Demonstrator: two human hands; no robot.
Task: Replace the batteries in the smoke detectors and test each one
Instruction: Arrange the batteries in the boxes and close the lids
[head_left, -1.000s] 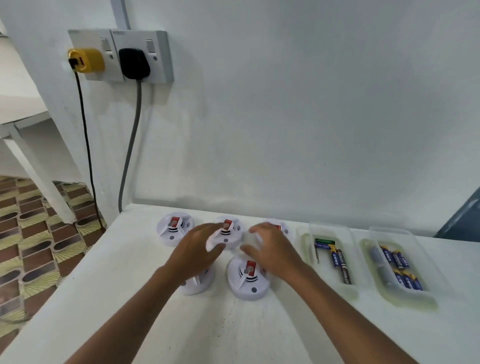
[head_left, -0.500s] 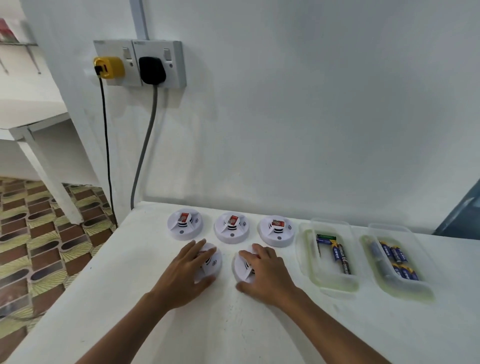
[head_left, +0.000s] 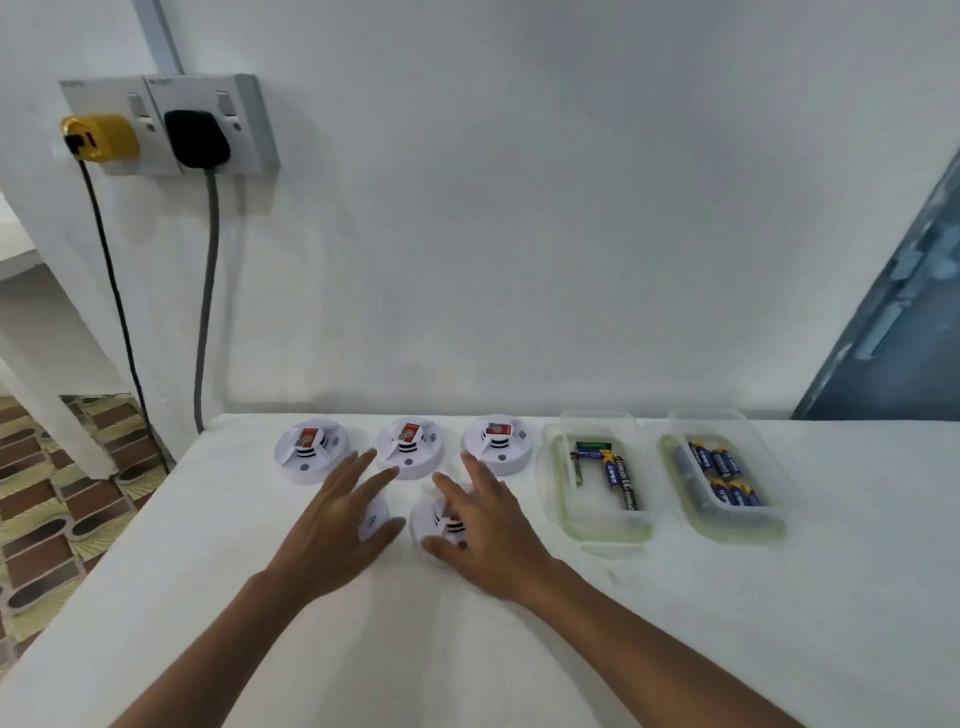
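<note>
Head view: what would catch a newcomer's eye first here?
Five white smoke detectors on the white table: three in a back row, two in front under the left hand and right hand. To their right sit two clear trays of batteries. On the wall, a yellow plug stands out.

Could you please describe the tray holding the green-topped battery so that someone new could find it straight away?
Start at the white table against the wall and look right of the back row of three smoke detectors. Two clear plastic trays sit side by side there; you want the left tray, nearest the detectors. Unlike the right tray, filled with blue batteries, it holds one green-topped battery.
</note>
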